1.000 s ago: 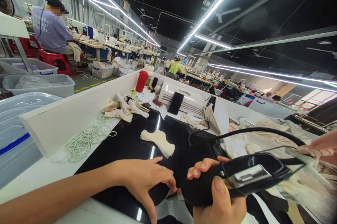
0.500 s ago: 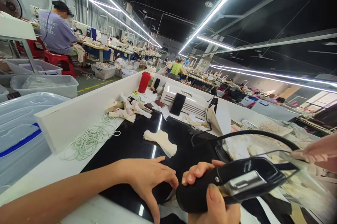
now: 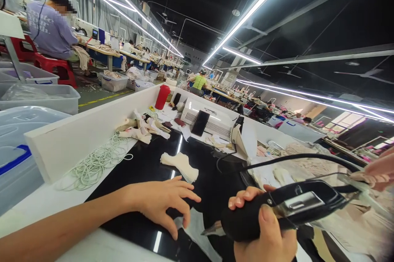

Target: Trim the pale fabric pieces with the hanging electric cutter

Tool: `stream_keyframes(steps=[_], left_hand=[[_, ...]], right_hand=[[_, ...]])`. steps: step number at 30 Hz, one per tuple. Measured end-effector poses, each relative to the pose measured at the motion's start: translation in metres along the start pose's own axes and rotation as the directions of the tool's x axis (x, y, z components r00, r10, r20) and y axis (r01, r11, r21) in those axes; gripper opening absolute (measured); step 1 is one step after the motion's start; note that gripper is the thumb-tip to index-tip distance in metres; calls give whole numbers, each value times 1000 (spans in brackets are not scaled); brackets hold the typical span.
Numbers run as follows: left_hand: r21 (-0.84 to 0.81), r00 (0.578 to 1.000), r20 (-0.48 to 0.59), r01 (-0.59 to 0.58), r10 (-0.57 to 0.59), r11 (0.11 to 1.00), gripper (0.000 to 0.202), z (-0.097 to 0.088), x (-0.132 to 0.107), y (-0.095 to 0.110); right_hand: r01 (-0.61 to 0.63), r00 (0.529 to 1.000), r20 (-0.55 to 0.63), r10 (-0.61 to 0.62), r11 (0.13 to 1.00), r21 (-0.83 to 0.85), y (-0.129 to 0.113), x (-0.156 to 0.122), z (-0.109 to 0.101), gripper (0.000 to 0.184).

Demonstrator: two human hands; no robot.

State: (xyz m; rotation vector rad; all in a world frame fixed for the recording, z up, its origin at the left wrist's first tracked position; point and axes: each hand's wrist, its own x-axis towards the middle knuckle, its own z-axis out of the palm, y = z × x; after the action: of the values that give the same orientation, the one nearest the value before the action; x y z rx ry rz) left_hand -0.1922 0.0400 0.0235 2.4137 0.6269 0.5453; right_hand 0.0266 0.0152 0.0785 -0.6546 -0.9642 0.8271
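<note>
My right hand (image 3: pixel 264 231) is wrapped round the black handle of a corded hand tool (image 3: pixel 286 208), with its metal tip pointing left over the table. My left hand (image 3: pixel 164 200) lies open, fingers spread, pressing a pale piece of material (image 3: pixel 197 229) against the glossy black table top (image 3: pixel 154 163), just left of the tool's tip. The tool's black cable (image 3: pixel 295 157) arches away to the right. A small stack of white fabric pieces (image 3: pixel 181 165) lies beyond my left hand.
A white wall (image 3: pixel 89 131) edges the table on the left, with a coil of white cord (image 3: pixel 95 161) beside it. Fabric scraps (image 3: pixel 143 126), a red bottle (image 3: pixel 162 96), a phone (image 3: pixel 200 123) leaning on a white machine (image 3: pixel 212 120). Another person's hand (image 3: pixel 375 169) at far right. Workers sit at rows behind.
My left hand has slid a little left and flattened on the pale piece. The tool has shifted slightly right, so its tip now shows. The view has swung a little.
</note>
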Motion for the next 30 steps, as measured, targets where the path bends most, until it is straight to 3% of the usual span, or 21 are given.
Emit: stream_keyframes(steps=[4, 8, 11, 13, 17, 21, 30], left_hand=[[159, 998, -47, 52, -45, 986, 5, -11, -5, -5], [376, 972, -223, 153, -71, 914, 36, -11, -3, -2], [308, 948, -289, 220, -129, 925, 36, -2, 2, 9], [182, 950, -264, 221, -169, 958, 28, 6, 6, 18], [30, 958, -159, 244, -236, 969, 58, 18, 10, 30], [38, 959, -79, 275, -272, 961, 69, 24, 9, 31], [49, 952, -51, 305, -303, 951, 77, 23, 10, 32]], right_hand=[[5, 995, -103, -9, 999, -39, -3, 5, -4, 37], [25, 1000, -11, -25, 999, -36, 1, 3, -7, 34], [34, 999, 28, -34, 999, -13, 6, -1, -5, 30], [35, 999, 25, -35, 999, -19, 10, -3, -2, 30], [27, 999, 19, -26, 998, -57, 16, -5, 4, 31], [34, 999, 31, -32, 997, -72, 22, -6, 4, 30], [46, 998, 34, -45, 998, -40, 22, -6, 1, 31]])
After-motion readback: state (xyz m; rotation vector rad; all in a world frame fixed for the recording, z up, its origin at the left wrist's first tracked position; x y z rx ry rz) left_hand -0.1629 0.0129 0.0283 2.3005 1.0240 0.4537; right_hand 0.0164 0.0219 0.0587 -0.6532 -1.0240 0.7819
